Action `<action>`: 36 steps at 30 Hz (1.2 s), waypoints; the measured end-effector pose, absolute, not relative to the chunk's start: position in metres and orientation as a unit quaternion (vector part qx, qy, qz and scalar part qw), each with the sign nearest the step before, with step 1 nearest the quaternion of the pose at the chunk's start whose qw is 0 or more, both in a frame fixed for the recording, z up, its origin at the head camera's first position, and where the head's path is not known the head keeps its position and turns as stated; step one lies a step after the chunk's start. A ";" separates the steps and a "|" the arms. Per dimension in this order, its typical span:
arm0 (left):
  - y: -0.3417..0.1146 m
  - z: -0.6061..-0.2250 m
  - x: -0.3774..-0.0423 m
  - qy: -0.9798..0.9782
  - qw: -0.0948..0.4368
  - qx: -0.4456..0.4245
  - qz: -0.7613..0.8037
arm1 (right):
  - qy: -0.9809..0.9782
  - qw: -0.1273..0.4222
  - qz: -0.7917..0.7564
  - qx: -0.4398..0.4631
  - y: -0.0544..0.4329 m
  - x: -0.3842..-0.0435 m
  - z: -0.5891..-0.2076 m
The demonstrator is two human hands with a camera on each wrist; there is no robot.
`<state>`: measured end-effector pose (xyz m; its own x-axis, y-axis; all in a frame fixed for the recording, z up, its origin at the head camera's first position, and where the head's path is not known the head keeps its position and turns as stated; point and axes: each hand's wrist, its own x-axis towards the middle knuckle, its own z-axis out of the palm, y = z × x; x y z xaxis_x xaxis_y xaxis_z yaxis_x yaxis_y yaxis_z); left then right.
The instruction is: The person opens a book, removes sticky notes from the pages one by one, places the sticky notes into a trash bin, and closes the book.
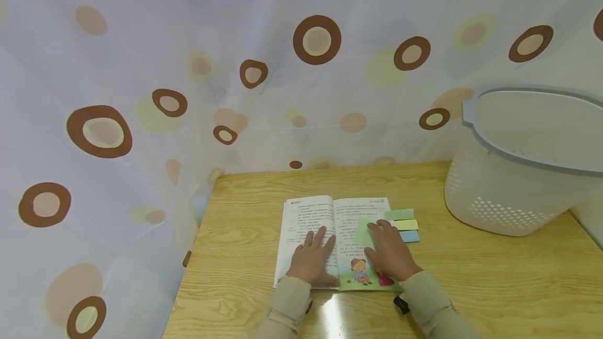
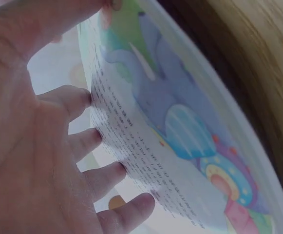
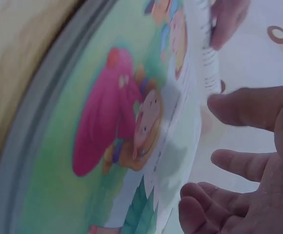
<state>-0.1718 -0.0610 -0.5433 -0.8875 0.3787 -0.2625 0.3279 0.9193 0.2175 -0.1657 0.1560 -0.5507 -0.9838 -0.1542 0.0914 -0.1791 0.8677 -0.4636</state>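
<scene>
An illustrated book lies spread on the wooden table. My left hand rests on the left page, fingers apart, thumb near the lower end of the spine. In the left wrist view, its fingertips touch the printed text beside a drawn elephant. A pale green sticky note lies on the right page, partly covered by my right hand. The right fingers extend over the note without pinching it. Green, yellow and blue paper tabs stick out from the right page edge.
A large pale laundry basket with a grey rim stands at the right back of the table. A curtain with brown ring patterns hangs behind and along the left side.
</scene>
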 end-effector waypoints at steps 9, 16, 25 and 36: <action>-0.056 -0.544 -0.171 0.969 0.149 0.181 0.079 | -0.980 -0.019 0.178 0.084 0.162 -0.186 -0.563; -0.057 -0.543 -0.169 0.968 0.157 0.177 0.089 | -0.979 0.005 0.184 0.083 0.166 -0.194 -0.569; -0.054 -0.541 -0.169 0.968 0.157 0.178 0.078 | -0.975 0.068 0.203 0.062 0.164 -0.191 -0.565; -0.055 -0.546 -0.170 0.967 0.156 0.181 0.083 | -0.956 0.171 0.227 0.076 0.168 -0.192 -0.561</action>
